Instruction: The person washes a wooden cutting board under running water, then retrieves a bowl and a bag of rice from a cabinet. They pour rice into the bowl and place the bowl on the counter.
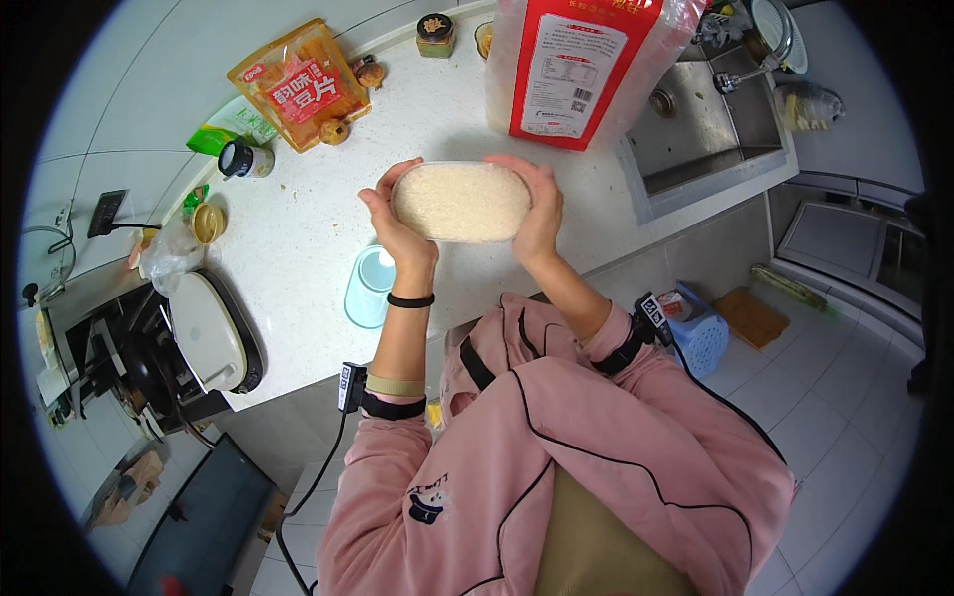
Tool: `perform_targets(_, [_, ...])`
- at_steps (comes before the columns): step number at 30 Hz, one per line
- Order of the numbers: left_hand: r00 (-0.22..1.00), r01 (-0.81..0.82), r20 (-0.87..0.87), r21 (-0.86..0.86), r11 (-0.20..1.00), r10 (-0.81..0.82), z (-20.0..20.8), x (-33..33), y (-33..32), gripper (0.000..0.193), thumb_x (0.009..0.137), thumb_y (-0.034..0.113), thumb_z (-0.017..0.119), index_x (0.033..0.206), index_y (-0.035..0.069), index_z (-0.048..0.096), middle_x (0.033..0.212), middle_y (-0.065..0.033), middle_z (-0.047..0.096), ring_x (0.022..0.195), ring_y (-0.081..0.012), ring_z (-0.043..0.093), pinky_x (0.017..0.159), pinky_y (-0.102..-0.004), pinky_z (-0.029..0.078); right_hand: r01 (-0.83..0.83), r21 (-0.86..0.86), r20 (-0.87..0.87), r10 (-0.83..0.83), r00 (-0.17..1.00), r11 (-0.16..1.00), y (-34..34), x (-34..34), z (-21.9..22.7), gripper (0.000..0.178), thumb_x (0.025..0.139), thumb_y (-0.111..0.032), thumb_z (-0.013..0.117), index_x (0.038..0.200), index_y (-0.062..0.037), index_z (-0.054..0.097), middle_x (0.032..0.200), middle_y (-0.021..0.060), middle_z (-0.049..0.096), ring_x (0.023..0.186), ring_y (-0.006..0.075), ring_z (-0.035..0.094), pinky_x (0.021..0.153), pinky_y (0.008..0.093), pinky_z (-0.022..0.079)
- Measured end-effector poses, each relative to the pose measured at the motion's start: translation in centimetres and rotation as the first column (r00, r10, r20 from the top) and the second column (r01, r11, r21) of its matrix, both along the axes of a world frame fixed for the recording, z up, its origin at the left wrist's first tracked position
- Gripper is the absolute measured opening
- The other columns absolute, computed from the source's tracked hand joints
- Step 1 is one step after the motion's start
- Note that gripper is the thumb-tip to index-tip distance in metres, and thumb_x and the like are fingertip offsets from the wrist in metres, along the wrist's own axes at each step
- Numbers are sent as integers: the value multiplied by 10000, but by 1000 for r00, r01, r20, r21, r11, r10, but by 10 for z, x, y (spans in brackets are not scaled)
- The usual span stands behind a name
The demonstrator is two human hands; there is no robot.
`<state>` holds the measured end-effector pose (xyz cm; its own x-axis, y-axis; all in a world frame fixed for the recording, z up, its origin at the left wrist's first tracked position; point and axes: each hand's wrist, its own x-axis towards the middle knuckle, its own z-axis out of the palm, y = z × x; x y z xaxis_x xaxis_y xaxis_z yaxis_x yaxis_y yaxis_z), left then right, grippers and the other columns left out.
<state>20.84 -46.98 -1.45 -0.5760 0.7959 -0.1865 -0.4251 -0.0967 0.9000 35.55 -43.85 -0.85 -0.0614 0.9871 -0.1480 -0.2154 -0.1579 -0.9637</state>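
Between my two hands is an oval clear container of white rice, filled almost to its rim. My left hand grips its left end, with the thumb spread outward. My right hand is closed round the opposite end. A pale blue oval piece that looks like a lid, with a round part in it, lies on the counter beside my left wrist. Beyond the container stands a large red and white bag, wrapped in clear plastic. The container's underside is hidden, so I cannot tell whether it touches the counter.
The white counter carries an orange snack packet, a dark-lidded jar, another small jar and a white lidded appliance. A steel sink is at the right. A blue basket stands on the floor.
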Motion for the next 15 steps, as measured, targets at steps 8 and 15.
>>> perform_targets(8, [999,-27,-20,27,999,28,10,-6,10,732,965,638,238,1076,-3,574,1150,-181,610,1151,-294,540,1045,-393,371,34,-49,-130,-40,991,998,15,-11,14,621,1006,-382,214,1009,19,688,1000,110,681,927,188,632,893,300,455])
perform_targets(15, [995,-87,-38,95,992,91,8,-36,46,731,970,626,246,1079,-16,578,1134,-183,626,1124,-280,552,1030,-381,380,-54,60,-110,61,992,997,58,-40,13,638,987,-379,192,1033,26,682,1038,120,682,961,192,631,915,298,456])
